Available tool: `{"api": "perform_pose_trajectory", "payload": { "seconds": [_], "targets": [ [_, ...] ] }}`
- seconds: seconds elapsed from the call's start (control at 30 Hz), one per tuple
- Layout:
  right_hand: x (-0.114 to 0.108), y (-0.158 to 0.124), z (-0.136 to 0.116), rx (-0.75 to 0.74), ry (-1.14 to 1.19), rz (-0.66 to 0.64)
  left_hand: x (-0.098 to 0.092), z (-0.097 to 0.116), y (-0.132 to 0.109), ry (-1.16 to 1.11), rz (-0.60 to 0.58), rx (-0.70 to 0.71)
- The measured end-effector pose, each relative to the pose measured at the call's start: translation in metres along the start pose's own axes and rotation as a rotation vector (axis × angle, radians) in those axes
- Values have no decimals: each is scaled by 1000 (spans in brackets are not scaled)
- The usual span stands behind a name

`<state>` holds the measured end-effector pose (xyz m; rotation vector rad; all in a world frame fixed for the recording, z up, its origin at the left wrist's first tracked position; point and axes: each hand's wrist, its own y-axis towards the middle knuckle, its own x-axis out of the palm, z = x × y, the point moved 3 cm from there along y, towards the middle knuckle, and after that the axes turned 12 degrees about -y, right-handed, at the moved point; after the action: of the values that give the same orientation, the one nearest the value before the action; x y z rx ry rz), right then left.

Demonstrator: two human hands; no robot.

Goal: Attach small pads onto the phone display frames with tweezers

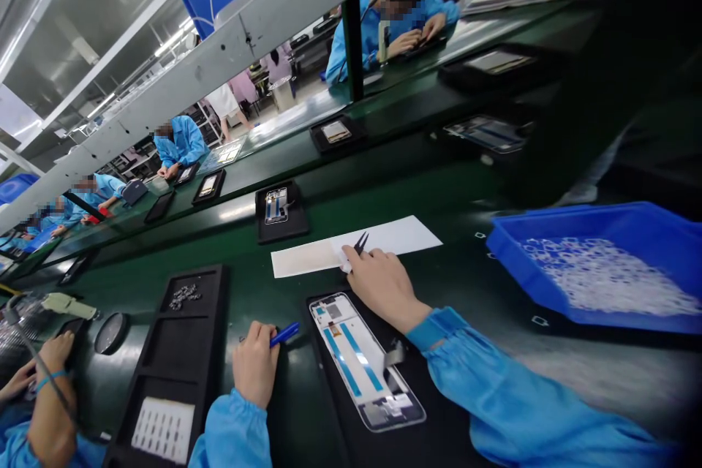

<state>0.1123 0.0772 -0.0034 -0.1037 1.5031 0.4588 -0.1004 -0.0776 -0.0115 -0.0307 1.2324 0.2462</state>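
Observation:
My right hand [384, 285] is closed around black tweezers [360, 241], their tips pointing up and away. It rests over a long white paper strip [411, 235], and a small pale piece shows by the fingertips, too unclear to name. Below that hand lies a phone frame [359, 365] with two blue strips and a loose flex cable, set in a black tray [329, 409]. My left hand [255, 362] is closed on a slim blue pen-like tool [285, 334], left of the phone frame and just above the green bench.
A blue bin [526, 292] with many small white pieces stands at right. At left is a black compartment tray [211, 336] holding small metal parts and a white sheet. Another worker's hand [55, 351] is at far left. Phone trays [282, 212] lie on the bench and line beyond.

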Motion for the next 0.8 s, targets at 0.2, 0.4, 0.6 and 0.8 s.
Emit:
{"api": "perform_pose_trajectory", "payload": {
  "seconds": [0.2, 0.4, 0.6, 0.8],
  "targets": [
    [-5, -16, -4, -105, -20, -11, -12, 9, 8, -900, 199, -227],
    [-2, -38, -9, -140, -4, 3, -4, 44, 27, -1488, 22, -532],
    [-11, -63, -2, -135, 458, 378, 10, 66, 33, -1610, -81, -587],
    [-27, -85, -12, -100, 1125, 440, 21, 83, 30, -1633, -269, -537]
  ]
}}
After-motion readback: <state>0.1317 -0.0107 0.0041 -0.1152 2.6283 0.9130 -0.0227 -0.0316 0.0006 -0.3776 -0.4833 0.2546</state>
